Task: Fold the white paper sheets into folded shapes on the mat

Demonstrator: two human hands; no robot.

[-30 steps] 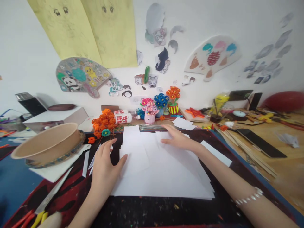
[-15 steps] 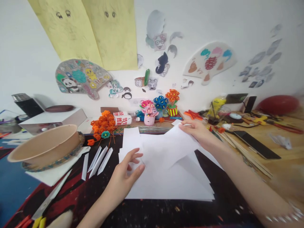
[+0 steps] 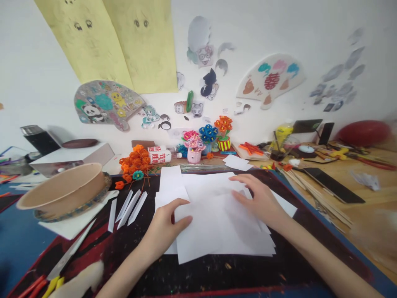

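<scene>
Around the white paper (image 3: 211, 236), smooth, square-cornered: scissors (image 3: 66, 258) at eight o'clock; left hand (image 3: 163, 227) and right hand (image 3: 265, 205) half open over its edges, fingertips parted, unclenched; creased strips (image 3: 127, 210) and round bowl (image 3: 66, 188), nine; fuzzy orange flowers (image 3: 133, 160), ten.

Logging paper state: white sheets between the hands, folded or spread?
Spread. The white sheets lie overlapping with broad faces up, their edges and corners sticking out unevenly.
</scene>
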